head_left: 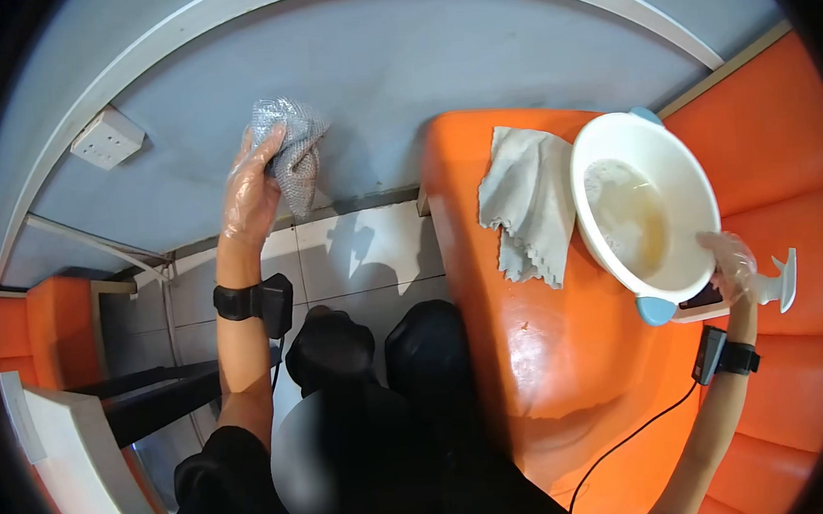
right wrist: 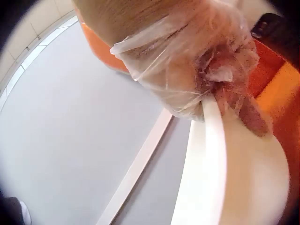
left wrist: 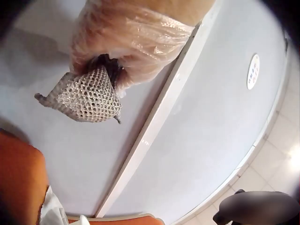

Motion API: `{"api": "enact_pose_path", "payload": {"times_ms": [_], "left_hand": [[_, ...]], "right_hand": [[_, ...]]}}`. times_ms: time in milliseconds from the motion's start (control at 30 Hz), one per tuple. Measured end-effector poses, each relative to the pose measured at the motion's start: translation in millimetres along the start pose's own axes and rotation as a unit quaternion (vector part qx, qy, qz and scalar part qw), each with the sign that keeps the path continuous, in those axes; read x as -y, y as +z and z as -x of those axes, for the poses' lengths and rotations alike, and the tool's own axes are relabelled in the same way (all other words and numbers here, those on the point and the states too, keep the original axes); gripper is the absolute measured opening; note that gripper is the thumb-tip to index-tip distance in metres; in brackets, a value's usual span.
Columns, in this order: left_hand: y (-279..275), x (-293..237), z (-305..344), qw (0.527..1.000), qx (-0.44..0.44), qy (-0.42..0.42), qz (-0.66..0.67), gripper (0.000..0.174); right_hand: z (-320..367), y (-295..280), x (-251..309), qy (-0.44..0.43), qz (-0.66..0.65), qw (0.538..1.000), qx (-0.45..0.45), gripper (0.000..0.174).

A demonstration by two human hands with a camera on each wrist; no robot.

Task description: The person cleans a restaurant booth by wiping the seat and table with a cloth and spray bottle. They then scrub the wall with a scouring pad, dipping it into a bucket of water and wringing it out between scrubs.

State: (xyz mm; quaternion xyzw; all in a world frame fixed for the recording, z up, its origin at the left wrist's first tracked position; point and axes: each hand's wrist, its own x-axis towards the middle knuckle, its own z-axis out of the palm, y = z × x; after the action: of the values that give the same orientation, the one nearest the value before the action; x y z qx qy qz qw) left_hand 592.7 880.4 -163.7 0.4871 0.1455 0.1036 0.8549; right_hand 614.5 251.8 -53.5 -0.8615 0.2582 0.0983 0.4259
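Note:
My left hand [head_left: 250, 199], in a clear plastic glove, grips a grey mesh cleaning cloth [head_left: 294, 151] in front of the grey-blue wall panel. In the left wrist view the mesh cloth [left wrist: 89, 97] bunches out from under the curled fingers. At the far right, my gloved right hand [head_left: 734, 264] holds the rim of a white basin [head_left: 685, 179] with blue handles. Cloudy, foamy water [head_left: 631, 220] lies in the basin. The right wrist view has the basin's rim [right wrist: 214, 159] between thumb and fingers of that hand.
The basin stands on an orange bench seat [head_left: 569, 360] beside a light grey cloth [head_left: 526, 198]. A white spray nozzle [head_left: 787, 281] shows right of my right hand. A socket box [head_left: 107, 139] juts from the wall at left, above a white table edge [head_left: 84, 456].

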Motion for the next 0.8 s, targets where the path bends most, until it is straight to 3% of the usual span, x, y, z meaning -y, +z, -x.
{"api": "enact_pose_path", "payload": {"times_ms": [167, 200, 267, 333, 367, 400, 433, 467, 500, 533, 567, 600, 633, 700, 767, 800], "left_hand": [[-4.3, -5.9, 3.1, 1.0, -0.027, 0.009, -0.005, 0.036], [-5.4, -7.2, 3.2, 1.0, -0.018, 0.012, -0.017, 0.036], [-3.3, -10.6, 7.0, 0.999, -0.022, 0.022, -0.024, 0.036], [-2.4, -17.1, 11.0, 0.999, -0.026, 0.033, -0.03, 0.036], [-2.2, -21.9, 13.4, 0.998, -0.022, 0.06, -0.02, 0.046], [-0.8, -28.6, 16.3, 0.996, -0.017, 0.088, -0.01, 0.056], [6.9, -38.4, 23.5, 0.991, -0.07, 0.117, -0.008, 0.07], [9.2, -49.4, 29.8, 0.985, -0.049, 0.166, -0.004, 0.076], [10.3, -59.2, 36.2, 0.976, -0.03, 0.218, -0.001, 0.081], [12.4, -68.6, 43.2, 0.968, -0.071, 0.242, -0.002, 0.078], [19.4, -78.7, 54.0, 0.96, -0.075, 0.269, -0.017, 0.055], [25.4, -87.4, 66.0, 0.951, -0.079, 0.296, -0.032, 0.035], [24.4, -92.4, 76.3, 0.944, -0.071, 0.32, -0.035, 0.036], [29.3, -101.0, 89.3, 0.936, -0.073, 0.335, -0.083, 0.037], [26.4, -103.9, 99.5, 0.928, -0.085, 0.327, -0.16, 0.045], [27.7, -102.8, 106.0, 0.926, -0.109, 0.307, -0.192, 0.049]], "right_hand": [[-2.8, -12.0, 13.0, -0.115, -0.058, 0.989, -0.08, 0.028], [7.1, -35.0, -10.1, -0.169, -0.024, 0.983, -0.068, 0.027], [-56.4, -95.9, -17.1, -0.277, 0.042, 0.959, -0.043, 0.025], [-78.3, -116.7, -11.9, -0.382, 0.106, 0.918, -0.018, 0.024], [-87.7, -118.6, -10.9, -0.432, 0.137, 0.891, -0.007, 0.024], [-86.5, -109.3, 1.5, -0.481, 0.168, 0.86, 0.003, 0.024], [-61.3, -99.5, 1.4, -0.528, 0.199, 0.826, 0.014, 0.024], [1.1, -30.2, 28.9, -0.573, 0.228, 0.787, 0.025, 0.025], [-43.1, -0.7, 87.1, -0.617, 0.254, 0.744, 0.036, 0.025], [-0.6, 54.9, 113.4, -0.66, 0.278, 0.696, 0.046, 0.026], [37.6, 135.0, 167.1, -0.7, 0.301, 0.646, 0.057, 0.027], [44.6, 141.4, 175.1, -0.736, 0.323, 0.592, 0.066, 0.028], [40.8, 171.2, 172.0, -0.743, 0.339, 0.576, 0.033, 0.027], [40.4, 228.0, 172.1, -0.739, 0.345, 0.578, 0.009, 0.025], [57.2, 271.3, 190.3, -0.581, 0.315, 0.721, 0.209, 0.045], [72.2, 289.3, 193.8, -0.537, 0.277, 0.762, 0.232, 0.044]]}}
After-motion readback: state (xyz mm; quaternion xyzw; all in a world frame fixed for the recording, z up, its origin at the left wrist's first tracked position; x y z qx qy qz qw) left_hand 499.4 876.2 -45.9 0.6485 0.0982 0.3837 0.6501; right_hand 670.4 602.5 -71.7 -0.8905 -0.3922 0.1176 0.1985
